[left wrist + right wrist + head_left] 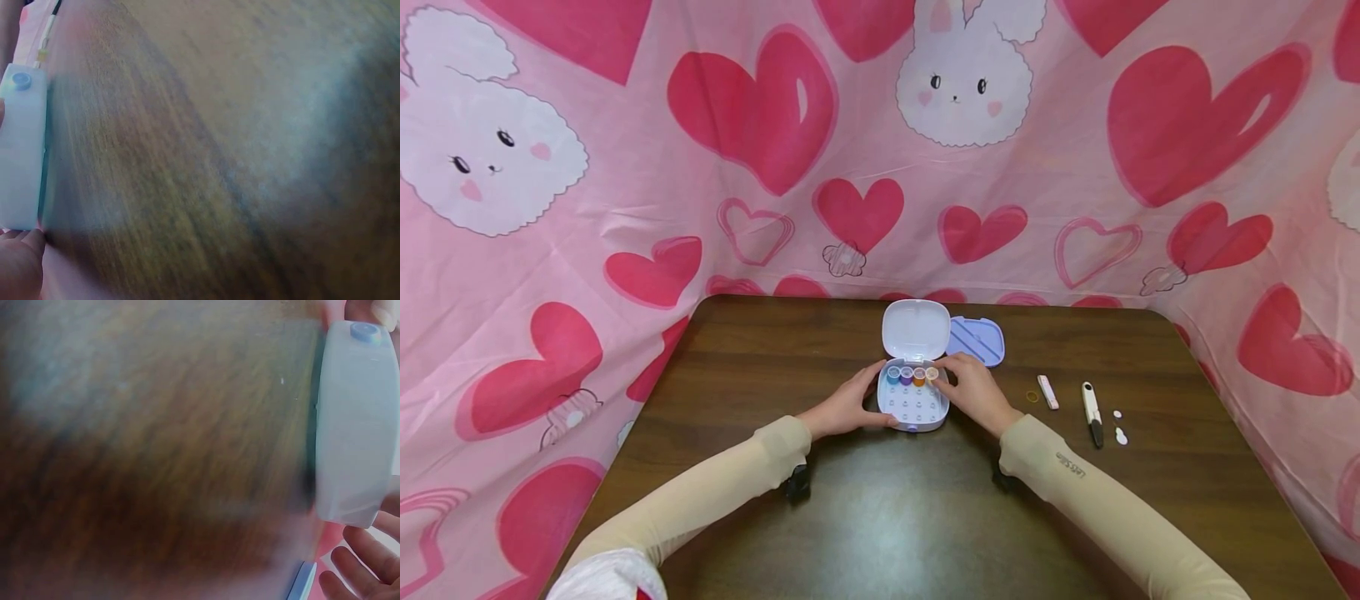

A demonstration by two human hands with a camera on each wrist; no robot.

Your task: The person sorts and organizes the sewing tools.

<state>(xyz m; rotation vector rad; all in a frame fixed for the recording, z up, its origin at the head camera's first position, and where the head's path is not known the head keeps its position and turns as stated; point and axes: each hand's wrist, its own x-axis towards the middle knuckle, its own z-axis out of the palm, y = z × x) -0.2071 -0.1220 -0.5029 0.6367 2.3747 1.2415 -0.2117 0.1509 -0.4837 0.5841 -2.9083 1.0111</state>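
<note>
Sleeves (pixel 707 498) aside, steady the box (pixel 913 411) gripped in the left hand (pixel 847 405) and seat the pale spool (pixel 932 374), seemingly pinched in the right hand (pixel 974 393), level with 3 neighbouring spools (pixel 906 377).

- My desk (pixel 760 350): brown, wood-grained, far corners rounded.
- Pink fabric (pixel 865 146): hangs beyond my desk's far edge and both side edges; printed hearts and rabbits.
- Lilac tray (pixel 988 342): flat, near the far edge.
- Toward the right edge, in order: thin ring (pixel 1027 396), pink-and-white bar (pixel 1048 392), white-and-black tool (pixel 1091 408), small white pieces (pixel 1122 437).
</note>
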